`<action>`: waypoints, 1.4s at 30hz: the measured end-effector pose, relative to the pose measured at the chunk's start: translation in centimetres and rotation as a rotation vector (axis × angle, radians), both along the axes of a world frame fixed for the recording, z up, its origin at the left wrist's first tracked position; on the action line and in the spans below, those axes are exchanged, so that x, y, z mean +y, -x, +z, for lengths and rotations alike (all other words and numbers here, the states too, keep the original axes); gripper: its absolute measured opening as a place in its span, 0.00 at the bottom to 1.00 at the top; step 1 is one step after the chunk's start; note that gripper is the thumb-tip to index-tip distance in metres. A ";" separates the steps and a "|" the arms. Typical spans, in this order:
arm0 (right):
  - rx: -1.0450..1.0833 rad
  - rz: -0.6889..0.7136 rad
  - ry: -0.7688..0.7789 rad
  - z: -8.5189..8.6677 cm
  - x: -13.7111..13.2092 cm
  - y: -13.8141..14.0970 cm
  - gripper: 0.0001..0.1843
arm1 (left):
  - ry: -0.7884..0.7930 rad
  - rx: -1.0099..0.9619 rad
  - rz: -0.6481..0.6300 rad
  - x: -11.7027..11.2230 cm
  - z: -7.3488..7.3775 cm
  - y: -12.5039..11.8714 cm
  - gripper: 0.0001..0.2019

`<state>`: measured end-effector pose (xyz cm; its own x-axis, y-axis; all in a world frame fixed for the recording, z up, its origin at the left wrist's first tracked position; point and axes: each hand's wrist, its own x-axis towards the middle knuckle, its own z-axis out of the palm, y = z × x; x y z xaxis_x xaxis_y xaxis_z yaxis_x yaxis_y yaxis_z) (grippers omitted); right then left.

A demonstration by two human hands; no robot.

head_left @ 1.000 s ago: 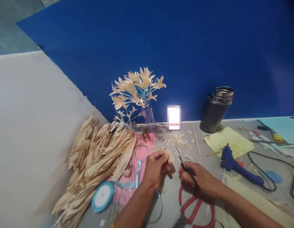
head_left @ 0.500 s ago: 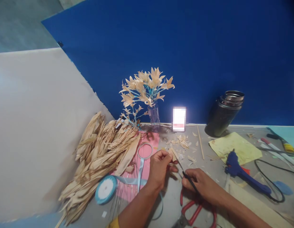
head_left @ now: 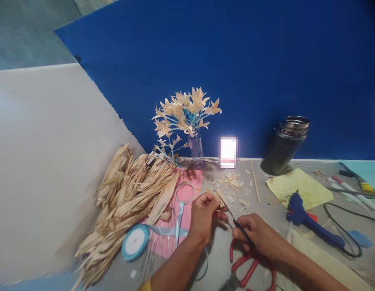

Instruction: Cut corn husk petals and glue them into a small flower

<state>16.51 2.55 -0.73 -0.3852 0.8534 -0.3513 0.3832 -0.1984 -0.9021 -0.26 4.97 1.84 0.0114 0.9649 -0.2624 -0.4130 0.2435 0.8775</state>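
Above the middle of the table, my left hand (head_left: pixel 202 218) pinches a small pale strip of dried corn husk (head_left: pixel 219 195) between thumb and fingertips. My right hand (head_left: pixel 257 236) is closed around the black handle of a pair of scissors (head_left: pixel 239 227). Their thin blades point up and left, against the husk strip. How far the blades are parted I cannot tell. Below my right hand lie red-handled tools (head_left: pixel 246 275), partly hidden by that hand and arm. Cut husk scraps (head_left: pixel 231 180) are strewn just beyond my fingers.
Left are a husk bundle (head_left: pixel 135 202), a blue ribbon spool (head_left: pixel 134 242) and a pink sheet (head_left: pixel 166 248). Husk flowers (head_left: pixel 187 109) stand in a clear vase (head_left: pixel 196 149) at the back. Right are a dark flask (head_left: pixel 283 147), a yellow sheet (head_left: pixel 299 188) and a blue glue gun (head_left: pixel 311 226).
The scissor blades and husk strip have shifted slightly between my hands. Both hands stay in nearly the same place, with the same grips. The view has moved a little.
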 end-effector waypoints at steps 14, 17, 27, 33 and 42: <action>0.337 -0.240 -0.044 0.1 0.0 0.3 0.17 | 0.065 -0.083 -0.025 -1.2 -0.4 0.2 0.17; 0.485 -0.335 -0.023 0.3 -0.1 0.3 0.24 | 0.020 -0.077 -0.048 -1.7 -0.8 -0.6 0.14; 0.773 -0.367 0.241 1.0 0.0 0.0 0.21 | -0.459 0.359 -0.069 -1.9 -0.9 -0.5 0.02; 0.581 -0.373 0.016 2.0 0.1 -0.5 0.20 | -0.010 0.004 -0.311 -1.8 -1.7 0.1 0.19; 0.596 -0.212 0.022 1.9 -0.3 -0.5 0.23 | 0.093 -0.301 -0.528 -2.4 -2.4 -0.2 0.19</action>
